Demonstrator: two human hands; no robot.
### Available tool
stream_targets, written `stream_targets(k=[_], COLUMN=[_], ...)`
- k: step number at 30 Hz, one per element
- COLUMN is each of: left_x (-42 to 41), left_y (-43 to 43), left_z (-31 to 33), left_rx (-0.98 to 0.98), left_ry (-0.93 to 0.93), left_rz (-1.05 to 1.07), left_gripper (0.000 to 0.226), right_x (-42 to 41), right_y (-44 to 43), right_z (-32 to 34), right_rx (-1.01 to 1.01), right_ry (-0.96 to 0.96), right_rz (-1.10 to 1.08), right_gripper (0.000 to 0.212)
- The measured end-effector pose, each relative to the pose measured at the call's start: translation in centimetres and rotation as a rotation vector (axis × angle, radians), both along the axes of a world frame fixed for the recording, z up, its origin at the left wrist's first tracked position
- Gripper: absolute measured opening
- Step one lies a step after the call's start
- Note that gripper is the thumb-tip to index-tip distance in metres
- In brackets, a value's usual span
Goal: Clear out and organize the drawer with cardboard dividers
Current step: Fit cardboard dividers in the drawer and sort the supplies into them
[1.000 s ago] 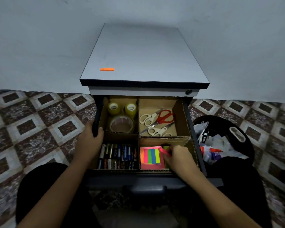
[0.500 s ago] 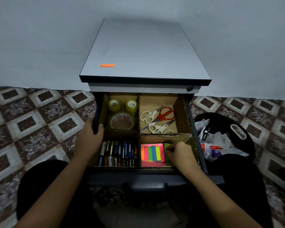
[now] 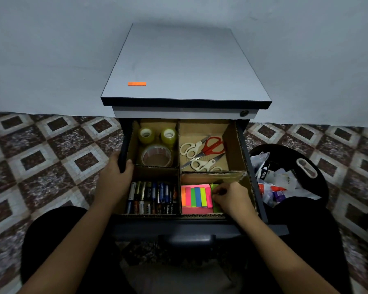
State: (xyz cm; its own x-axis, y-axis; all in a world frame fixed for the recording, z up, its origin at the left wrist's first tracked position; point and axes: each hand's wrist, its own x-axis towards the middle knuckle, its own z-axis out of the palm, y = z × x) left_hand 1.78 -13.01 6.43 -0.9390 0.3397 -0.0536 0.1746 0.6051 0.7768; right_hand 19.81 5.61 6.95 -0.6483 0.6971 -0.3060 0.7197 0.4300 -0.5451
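Note:
The open drawer (image 3: 252, 187) holds cardboard dividers (image 3: 179, 169) that split it into several compartments. Tape rolls (image 3: 156, 155) lie at the back left, scissors (image 3: 202, 152) at the back right, batteries (image 3: 152, 197) at the front left. In the front right compartment sit colourful sticky notes (image 3: 196, 197) and a green pad (image 3: 215, 186). My right hand (image 3: 231, 198) is inside that compartment, its fingers curled onto the green pad. My left hand (image 3: 115, 177) grips the drawer's left wall.
The grey cabinet top (image 3: 185, 66) carries one orange sticky strip (image 3: 137, 83). A black bin (image 3: 293, 179) with paper and plastic scraps stands right of the drawer on the patterned tile floor. My legs flank the drawer front.
My right hand has shifted a little right within the front right compartment, uncovering more of the green pad. The left hand has stayed on the drawer wall.

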Motion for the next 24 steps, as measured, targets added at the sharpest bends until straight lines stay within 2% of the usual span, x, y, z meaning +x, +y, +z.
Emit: stream_targets(k=[9, 14, 24], left_x=[-0.01, 0.05, 0.02], left_y=[0.06, 0.02, 0.03], left_z=[0.02, 0.07, 0.04], left_rx=[-0.011, 0.008, -0.004], left_ry=[0.008, 0.014, 0.016], left_rz=[0.0, 0.0, 0.004], left_gripper=[0.042, 0.042, 0.042], right_x=[-0.13, -0.11, -0.14], right_y=[0.26, 0.26, 0.33], right_z=[-0.65, -0.72, -0.82], right_rx=[-0.132, -0.044, -0.099], right_ry=[0.025, -0.006, 0.038], right_rz=[-0.082, -0.045, -0.055], right_gripper=[0.012, 0.012, 0.012])
